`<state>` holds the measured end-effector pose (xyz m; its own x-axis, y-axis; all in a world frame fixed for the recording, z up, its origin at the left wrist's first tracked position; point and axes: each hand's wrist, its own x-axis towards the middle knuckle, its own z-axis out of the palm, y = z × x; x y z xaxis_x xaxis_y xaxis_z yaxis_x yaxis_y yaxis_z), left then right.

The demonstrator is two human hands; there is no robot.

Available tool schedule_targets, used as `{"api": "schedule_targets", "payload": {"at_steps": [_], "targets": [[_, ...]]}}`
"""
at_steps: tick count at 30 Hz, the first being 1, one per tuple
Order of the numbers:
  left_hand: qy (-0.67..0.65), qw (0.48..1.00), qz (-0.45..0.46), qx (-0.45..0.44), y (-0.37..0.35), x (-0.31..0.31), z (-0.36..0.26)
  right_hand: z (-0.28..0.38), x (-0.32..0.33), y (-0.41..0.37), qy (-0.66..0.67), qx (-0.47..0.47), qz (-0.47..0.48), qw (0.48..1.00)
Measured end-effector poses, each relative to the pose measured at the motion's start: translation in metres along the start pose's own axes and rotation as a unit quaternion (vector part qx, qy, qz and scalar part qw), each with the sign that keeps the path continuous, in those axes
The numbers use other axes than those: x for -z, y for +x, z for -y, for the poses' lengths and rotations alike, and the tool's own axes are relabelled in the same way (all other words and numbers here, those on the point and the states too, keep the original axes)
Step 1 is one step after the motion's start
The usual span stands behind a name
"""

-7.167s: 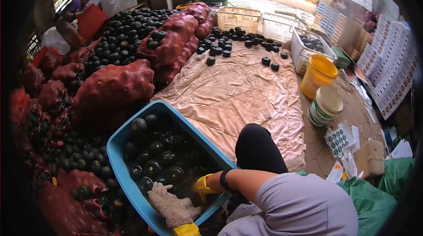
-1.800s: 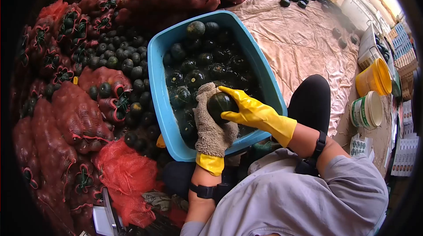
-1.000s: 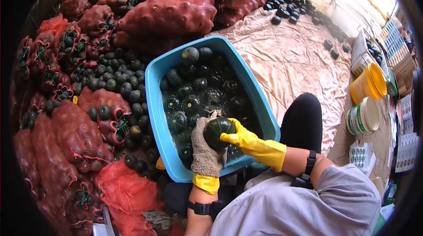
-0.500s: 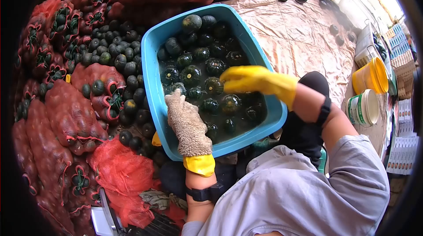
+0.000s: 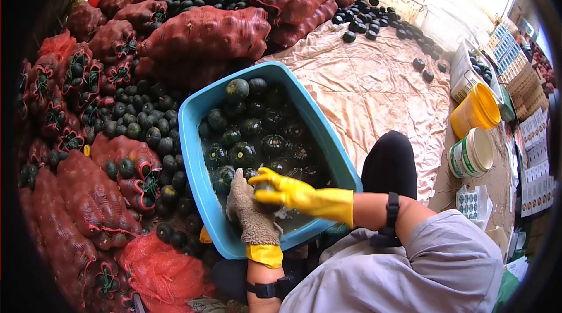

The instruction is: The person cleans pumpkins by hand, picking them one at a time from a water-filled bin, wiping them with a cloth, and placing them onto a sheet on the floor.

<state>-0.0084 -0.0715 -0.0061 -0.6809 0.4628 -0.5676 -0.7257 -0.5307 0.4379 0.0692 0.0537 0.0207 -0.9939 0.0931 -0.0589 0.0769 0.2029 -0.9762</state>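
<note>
Over tub point(image 5: 191, 155), L hand point(image 5: 250, 210) & R hand point(image 5: 287, 192) hold squash point(image 5: 267, 187), long axis unclear.

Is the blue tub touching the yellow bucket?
Apart. The head view shows a broad stretch of the pinkish cloth between the blue tub and the yellow bucket.

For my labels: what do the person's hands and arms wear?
The left hand wears a nubby beige cloth glove above a yellow rubber cuff; the right hand, a smooth yellow rubber glove. Each forearm has a black strap; the sleeve is grey.
</note>
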Motion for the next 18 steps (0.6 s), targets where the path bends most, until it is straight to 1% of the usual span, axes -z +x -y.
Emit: {"api": "schedule_targets", "payload": {"at_steps": [1, 2, 3, 4, 5, 6, 7, 8, 9, 10, 11, 12, 14, 15, 16, 17, 18], "targets": [[-0.095, 0.977, 0.189, 0.042, 0.009, 0.005, 0.009, -0.016, -0.017, -0.003, -0.030, 0.097, -0.060, 0.993], [-0.059, 0.977, 0.202, 0.037, 0.003, -0.001, 0.015, -0.032, -0.029, 0.002, -0.060, 0.192, -0.117, 0.973], [0.007, 0.980, 0.197, 0.014, -0.011, -0.012, 0.028, -0.028, -0.022, 0.016, -0.032, 0.196, -0.155, 0.968], [0.071, 0.974, 0.213, -0.012, -0.024, -0.017, 0.041, -0.023, -0.017, 0.027, -0.112, 0.126, -0.256, 0.952], [0.092, 0.966, 0.241, -0.017, -0.032, -0.023, 0.047, -0.004, -0.007, 0.032, -0.013, 0.015, -0.230, 0.973], [0.021, 0.968, 0.248, 0.041, -0.051, -0.034, 0.044, 0.013, 0.000, 0.035, 0.085, -0.096, -0.198, 0.972], [-0.047, 0.961, 0.254, 0.100, -0.063, -0.043, 0.037, -0.024, -0.013, 0.039, 0.045, 0.033, -0.209, 0.976], [-0.114, 0.946, 0.258, 0.161, -0.066, -0.046, 0.031, 0.034, -0.009, 0.003, -0.073, -0.013, -0.209, 0.975], [-0.103, 0.949, 0.257, 0.147, -0.063, -0.042, 0.025, 0.024, -0.011, -0.006, -0.016, 0.007, -0.163, 0.986], [-0.052, 0.961, 0.249, 0.112, -0.057, -0.035, 0.016, 0.008, -0.021, -0.019, 0.045, 0.022, -0.115, 0.992], [-0.017, 0.965, 0.243, 0.091, -0.052, -0.033, 0.010, -0.001, -0.024, -0.026, -0.009, 0.063, -0.086, 0.994], [0.003, 0.968, 0.238, 0.083, -0.050, -0.035, 0.010, -0.016, -0.025, -0.019, -0.075, 0.192, -0.133, 0.969], [0.005, 0.967, 0.229, 0.110, -0.052, -0.048, 0.022, -0.038, -0.010, 0.011, -0.140, 0.226, -0.296, 0.917], [-0.002, 0.965, 0.234, 0.120, -0.050, -0.051, 0.026, -0.033, -0.009, 0.029, -0.105, 0.063, -0.404, 0.907], [-0.014, 0.962, 0.242, 0.128, -0.049, -0.052, 0.026, -0.030, -0.009, 0.027, 0.005, -0.110, -0.359, 0.927], [-0.033, 0.956, 0.253, 0.144, -0.047, -0.050, 0.023, -0.035, -0.016, 0.016, -0.036, -0.006, -0.288, 0.957], [-0.045, 0.949, 0.275, 0.150, -0.037, -0.040, 0.018, -0.041, -0.019, 0.004, -0.077, 0.101, -0.209, 0.970]]}}
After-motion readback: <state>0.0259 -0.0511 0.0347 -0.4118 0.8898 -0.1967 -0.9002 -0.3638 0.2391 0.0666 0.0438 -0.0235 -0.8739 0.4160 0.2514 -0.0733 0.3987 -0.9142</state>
